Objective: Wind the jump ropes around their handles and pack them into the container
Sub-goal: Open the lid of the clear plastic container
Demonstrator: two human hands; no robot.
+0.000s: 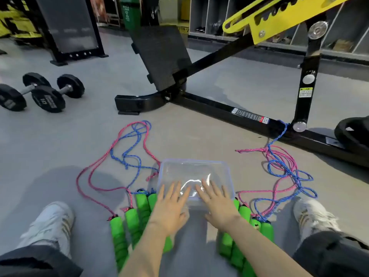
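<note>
both my arms were stretched forward between my knees, palms down. my left hand (169, 204) lay flat with its fingers straight and spread, holding nothing. my right hand (216, 202) lay just the same beside it, near but not touching. the fingertips of both hands stretched over the near rim of the clear container (225, 168), which sat on the grey floor (60, 146) straight ahead of me (whether my palms pressed on it i could not tell). the green left handles (131, 220) and right handles (244, 214) lay in rows just beside my wrists, flanking the container's near end. their pink and blue ropes sprawled unwound, the left tangle (125, 159) and the right tangle (287, 170) on either side of the container. one blue strand ran up to the black bench frame (229, 108).
</note>
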